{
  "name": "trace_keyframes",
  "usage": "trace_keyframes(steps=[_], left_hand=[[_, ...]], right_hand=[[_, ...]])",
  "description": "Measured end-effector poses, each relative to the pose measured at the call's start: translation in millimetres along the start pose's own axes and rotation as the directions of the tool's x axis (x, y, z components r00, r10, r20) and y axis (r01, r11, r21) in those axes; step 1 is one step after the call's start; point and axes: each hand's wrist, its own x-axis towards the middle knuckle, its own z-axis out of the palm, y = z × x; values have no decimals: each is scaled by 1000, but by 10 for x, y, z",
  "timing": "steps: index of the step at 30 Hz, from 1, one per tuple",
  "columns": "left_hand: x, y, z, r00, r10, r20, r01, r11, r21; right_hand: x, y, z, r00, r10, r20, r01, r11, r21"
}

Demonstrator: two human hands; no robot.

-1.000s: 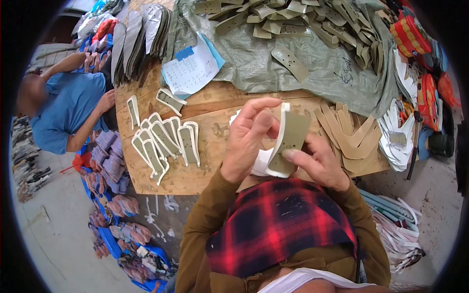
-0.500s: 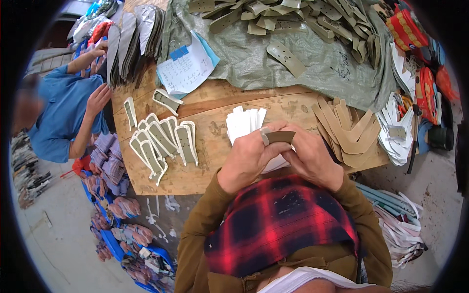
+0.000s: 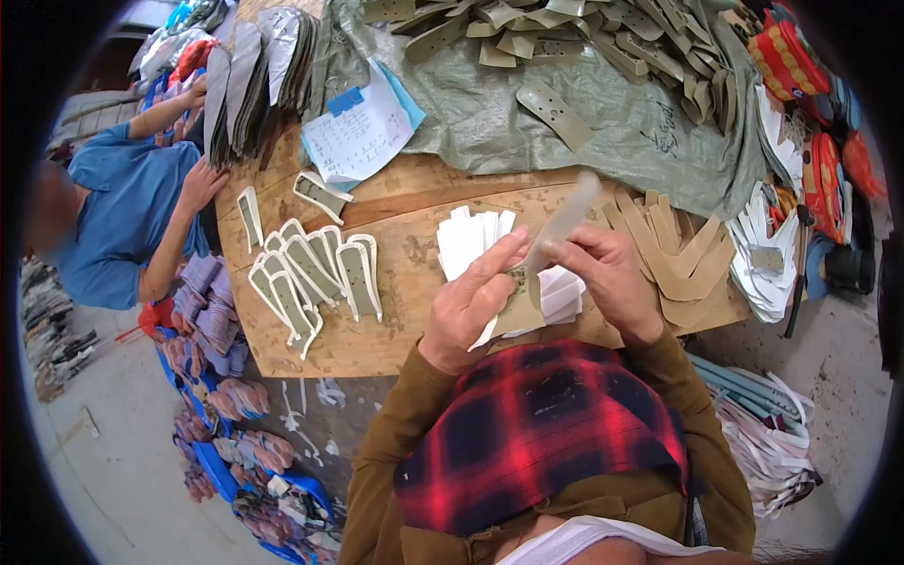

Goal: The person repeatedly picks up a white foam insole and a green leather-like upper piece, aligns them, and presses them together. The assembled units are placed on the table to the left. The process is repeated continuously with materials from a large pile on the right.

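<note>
Hands met over a worn plywood table (image 3: 377, 339): left hand (image 3: 471, 301) and right hand (image 3: 603, 273) both pinched a flat, olive-tan strap piece (image 3: 556, 231), its long axis slanting far-right, above fanned white cut pieces (image 3: 471, 240).

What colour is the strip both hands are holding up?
Pale olive-tan strip, pinched by the left hand and right hand; head view.

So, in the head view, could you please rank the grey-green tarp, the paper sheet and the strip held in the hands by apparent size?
1. Grey-green tarp, plainly largest.
2. Paper sheet.
3. Held strip, pinched by left hand and right hand; being nearer the camera, its rank against the sheet is unsure.
</note>
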Motion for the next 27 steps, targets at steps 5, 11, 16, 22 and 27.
trace_keyframes(steps=[5,11,16,22,27], left_hand=[[-98,-26,46,996,-87,33,84,993,79],[-48,2,151,996,-83,13,79,978,192],[-16,-64,267,993,-115,-9,113,956,270],[-29,-111,275,996,-79,50,61,953,297],[-95,-40,206,943,-322,83,279,903,325]], right_hand=[[-109,69,147,984,-117,-134,77,959,-271],[-121,46,300,922,-320,-217,223,899,-376],[-190,-73,249,945,-233,-228,128,909,-396],[-302,-115,183,954,-144,-265,73,963,-259],[-284,-394,216,862,-269,-430,261,962,-80]])
